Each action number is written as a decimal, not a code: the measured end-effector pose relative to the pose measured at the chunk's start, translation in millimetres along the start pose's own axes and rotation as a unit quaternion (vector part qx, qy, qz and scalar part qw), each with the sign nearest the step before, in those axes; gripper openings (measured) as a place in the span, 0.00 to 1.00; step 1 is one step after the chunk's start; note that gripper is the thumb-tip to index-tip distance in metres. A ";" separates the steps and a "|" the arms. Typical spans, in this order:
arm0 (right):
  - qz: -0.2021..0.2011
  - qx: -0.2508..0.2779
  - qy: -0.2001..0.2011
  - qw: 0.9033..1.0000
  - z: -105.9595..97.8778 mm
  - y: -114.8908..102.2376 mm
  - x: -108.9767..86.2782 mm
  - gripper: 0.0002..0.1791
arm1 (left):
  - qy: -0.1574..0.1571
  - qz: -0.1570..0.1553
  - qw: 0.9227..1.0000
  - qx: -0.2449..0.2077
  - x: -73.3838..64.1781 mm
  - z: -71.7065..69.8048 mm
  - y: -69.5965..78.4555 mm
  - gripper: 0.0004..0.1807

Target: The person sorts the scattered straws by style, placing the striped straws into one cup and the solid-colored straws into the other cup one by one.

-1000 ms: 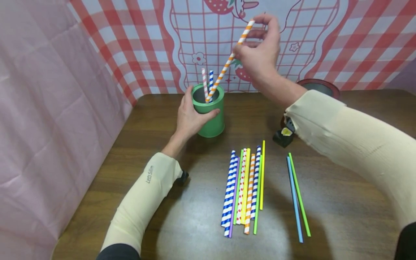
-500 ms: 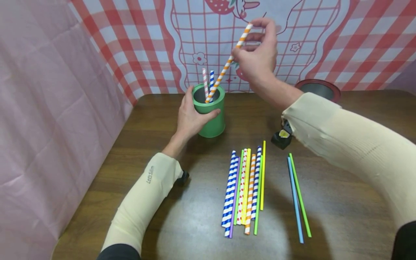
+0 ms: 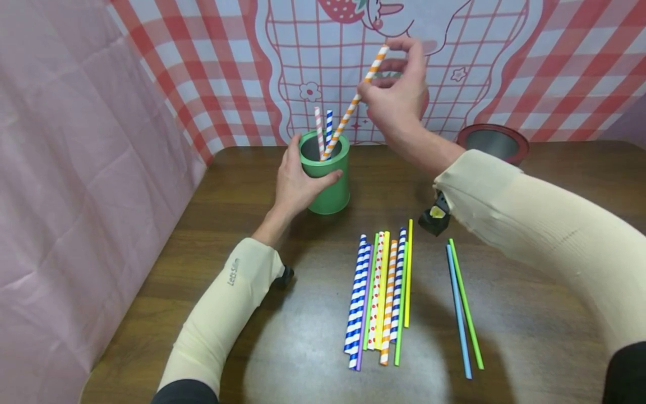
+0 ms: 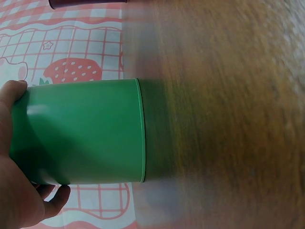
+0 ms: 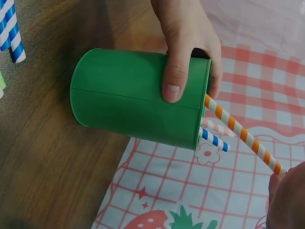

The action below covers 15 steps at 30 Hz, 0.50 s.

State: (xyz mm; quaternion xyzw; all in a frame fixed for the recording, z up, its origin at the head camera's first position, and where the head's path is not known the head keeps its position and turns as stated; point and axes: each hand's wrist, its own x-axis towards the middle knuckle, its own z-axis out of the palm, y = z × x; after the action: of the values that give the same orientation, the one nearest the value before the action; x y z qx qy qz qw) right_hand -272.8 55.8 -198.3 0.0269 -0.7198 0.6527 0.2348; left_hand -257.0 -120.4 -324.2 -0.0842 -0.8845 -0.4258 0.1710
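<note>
My left hand (image 3: 299,178) grips the upper part of a green can (image 3: 330,193) that stands upright on the table, thumb on the near side and fingers round the left. Inside the can lean a pink-striped straw (image 3: 318,126) and a blue-striped straw (image 3: 329,124). Above and to the right, my right hand (image 3: 401,92) pinches an orange-striped straw (image 3: 357,98) near its upper end. That straw slants down to the left, its lower end within the can's mouth. The right wrist view shows the left thumb (image 5: 175,86) flat along the can wall.
A row of mixed straws (image 3: 378,297), striped, dotted and plain, lies on the wooden table (image 3: 303,336) in front of the can. Farther right lie a blue straw (image 3: 458,311) and a green straw (image 3: 466,306). A dark red can (image 3: 522,147) stands behind the right forearm.
My right hand has moved slightly down and left, lowering the orange-striped straw a little at the can's mouth. The left hand and the green can have stayed in place.
</note>
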 end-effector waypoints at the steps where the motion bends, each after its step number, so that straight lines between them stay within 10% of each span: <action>1: -0.003 -0.004 0.001 1.000 0.3 1.0 -0.1 0.35 | 0.000 0.000 1.000 -0.001 0.1 0.1 -0.1 0.57; 15: -0.019 -0.018 -0.007 1.000 6.0 9.2 -0.8 0.35 | -0.002 -0.006 1.000 0.000 -0.2 -0.4 0.9 0.57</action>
State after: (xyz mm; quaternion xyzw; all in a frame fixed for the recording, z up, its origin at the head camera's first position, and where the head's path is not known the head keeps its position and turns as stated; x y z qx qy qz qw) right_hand -277.1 51.2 -207.4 0.0413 -0.7327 0.6345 0.2424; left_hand -256.4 -120.2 -323.4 -0.0794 -0.8852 -0.4269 0.1670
